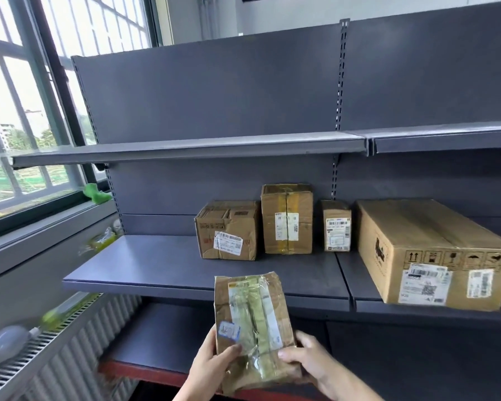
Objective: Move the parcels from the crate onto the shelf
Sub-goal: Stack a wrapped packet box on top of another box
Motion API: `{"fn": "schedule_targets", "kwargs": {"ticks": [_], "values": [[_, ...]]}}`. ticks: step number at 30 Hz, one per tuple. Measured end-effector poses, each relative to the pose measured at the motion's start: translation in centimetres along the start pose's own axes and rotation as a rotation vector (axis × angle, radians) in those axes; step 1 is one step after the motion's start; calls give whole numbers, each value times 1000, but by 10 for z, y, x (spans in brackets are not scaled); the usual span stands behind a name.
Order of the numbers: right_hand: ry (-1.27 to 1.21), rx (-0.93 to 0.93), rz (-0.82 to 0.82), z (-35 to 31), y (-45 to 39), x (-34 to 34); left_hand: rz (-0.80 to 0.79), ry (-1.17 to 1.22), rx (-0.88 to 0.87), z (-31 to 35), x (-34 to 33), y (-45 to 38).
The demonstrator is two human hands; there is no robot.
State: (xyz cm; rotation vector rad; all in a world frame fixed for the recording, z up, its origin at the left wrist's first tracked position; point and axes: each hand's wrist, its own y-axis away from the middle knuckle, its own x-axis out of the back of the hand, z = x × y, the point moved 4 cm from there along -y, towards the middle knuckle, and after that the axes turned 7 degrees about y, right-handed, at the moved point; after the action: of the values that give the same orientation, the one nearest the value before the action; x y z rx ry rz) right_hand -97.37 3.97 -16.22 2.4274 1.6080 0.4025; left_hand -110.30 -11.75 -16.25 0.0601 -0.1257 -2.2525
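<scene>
both hands clamped on one parcel: left hand (214, 361) thumb over the near left corner, right hand (307, 360) curled round the near right edge. the crumpled brown paper-wrapped parcel with yellowed tape (253, 328) is held in the air, near side of the dark grey metal middle shelf (145, 264), not yet resting on it.

on that shelf, toward the far side: dented brown cardboard box (227, 230), tall taped cardboard box (287, 218), small labelled cardboard box (336, 225); large cardboard carton (428, 250) to the right.

risks, as judged: wrapping looks soft and loose, so it may slip or tear in the grip; set too near the front lip, it could tip off.

hidden: crate not in view; labels unreadable; objects by the window at left blurred; parcel's underside unseen.
</scene>
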Motion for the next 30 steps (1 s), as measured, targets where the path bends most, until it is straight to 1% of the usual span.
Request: {"fn": "schedule_targets", "kwargs": {"ticks": [5,8,13,18,21,27,30], "values": [[36,29,99,-34,-30,-10,-60,96,-56,12,27,-34],[33,40,160,-60,-54,-30,-83,167,-77,24,53,-59],[28,79,214,-103,-91,-72,-107,252,-68,41,106,-92],[6,110,276,-117,-113,-100,-155,273,-86,50,138,-114],[2,123,313,-119,-119,-101,-200,270,-113,52,141,-120],[14,132,315,-127,-116,-87,-214,228,-120,71,147,-132],[114,143,312,-150,-112,-69,-178,128,-231,109,166,-142]]}}
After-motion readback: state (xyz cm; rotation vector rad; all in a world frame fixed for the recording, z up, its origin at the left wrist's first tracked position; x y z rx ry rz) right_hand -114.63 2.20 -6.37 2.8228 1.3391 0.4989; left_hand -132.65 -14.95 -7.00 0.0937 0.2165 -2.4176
